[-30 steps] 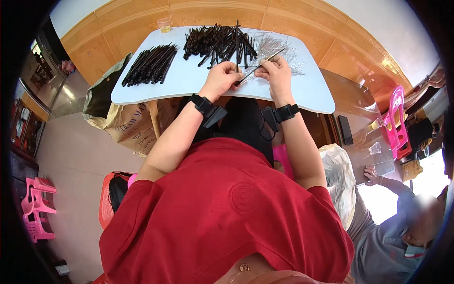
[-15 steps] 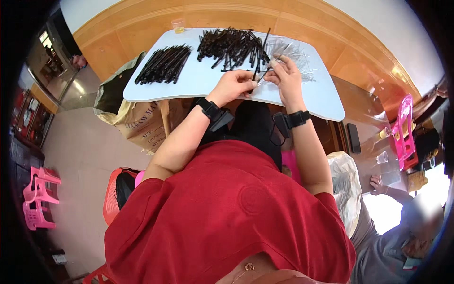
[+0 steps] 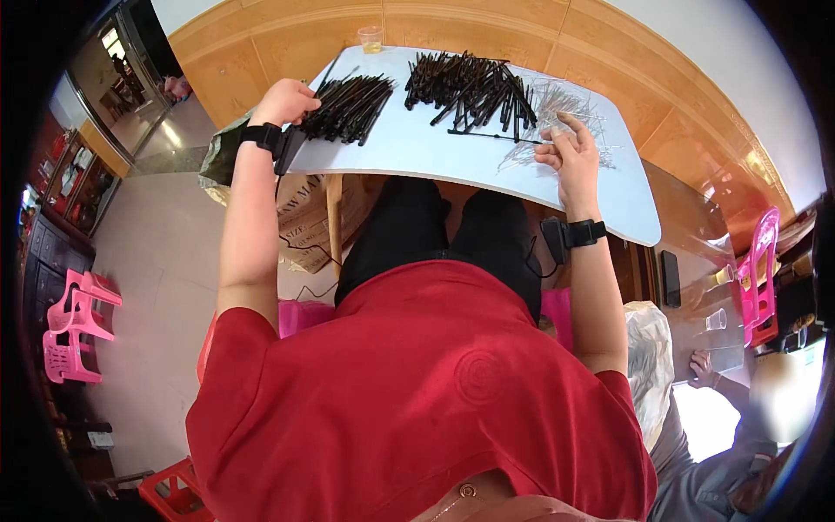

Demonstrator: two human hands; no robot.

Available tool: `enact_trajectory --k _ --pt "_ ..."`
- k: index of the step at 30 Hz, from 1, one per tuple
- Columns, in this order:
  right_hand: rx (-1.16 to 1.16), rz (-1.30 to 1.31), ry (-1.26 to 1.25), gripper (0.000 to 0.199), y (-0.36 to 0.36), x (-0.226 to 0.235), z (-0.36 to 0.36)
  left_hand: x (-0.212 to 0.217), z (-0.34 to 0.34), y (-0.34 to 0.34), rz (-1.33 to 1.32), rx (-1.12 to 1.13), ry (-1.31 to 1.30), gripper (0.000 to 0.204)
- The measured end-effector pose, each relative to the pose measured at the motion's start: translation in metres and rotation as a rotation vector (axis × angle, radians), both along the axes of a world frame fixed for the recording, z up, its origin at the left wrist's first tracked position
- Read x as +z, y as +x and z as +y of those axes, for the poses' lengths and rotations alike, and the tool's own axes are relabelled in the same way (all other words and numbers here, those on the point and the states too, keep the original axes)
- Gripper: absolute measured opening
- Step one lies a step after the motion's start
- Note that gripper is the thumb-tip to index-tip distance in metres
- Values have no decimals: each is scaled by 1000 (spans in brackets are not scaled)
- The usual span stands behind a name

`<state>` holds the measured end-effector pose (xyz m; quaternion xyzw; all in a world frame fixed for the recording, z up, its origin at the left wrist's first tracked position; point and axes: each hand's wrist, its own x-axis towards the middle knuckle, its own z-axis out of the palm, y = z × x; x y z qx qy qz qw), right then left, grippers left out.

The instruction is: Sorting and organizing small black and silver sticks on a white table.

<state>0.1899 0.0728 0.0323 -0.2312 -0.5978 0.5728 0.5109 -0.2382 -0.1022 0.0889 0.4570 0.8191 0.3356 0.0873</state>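
Note:
At the left of the white table, my left hand is closed beside a neat pile of black sticks. One thin black stick rises from its fingers toward the table's far edge. My right hand is at the table's right side, thumb and fingertips brought together at the end of a horizontal black stick; the index finger points out. Behind that stick lies a looser heap of black sticks. Thin clear strips are scattered beyond and around my right hand.
A plastic cup with yellow liquid stands at the far edge. Below the table's left side is a printed paper sack. On the brown table to the right lie a dark phone and clear cups; another person's hand rests there.
My hands were together over the table's middle with a black stick and a clear strip. My left hand has gone left to the neat pile; my right has moved right. The view has shifted.

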Motion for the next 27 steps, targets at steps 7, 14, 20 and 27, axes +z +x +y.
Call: enact_trajectory --k 7,14,20,27 --pt "-30 -4 7 36 7 5 2 0 9 24 112 39 -48 25" --pt "-49 -86 -22 32 26 3 8 -3 60 138 223 -407 123 25" --pt "-123 -318 43 28 34 -19 1 -58 134 200 429 -650 215 22" --pt "-204 -274 138 23 28 -30 0 -59 157 213 404 -676 30 17"
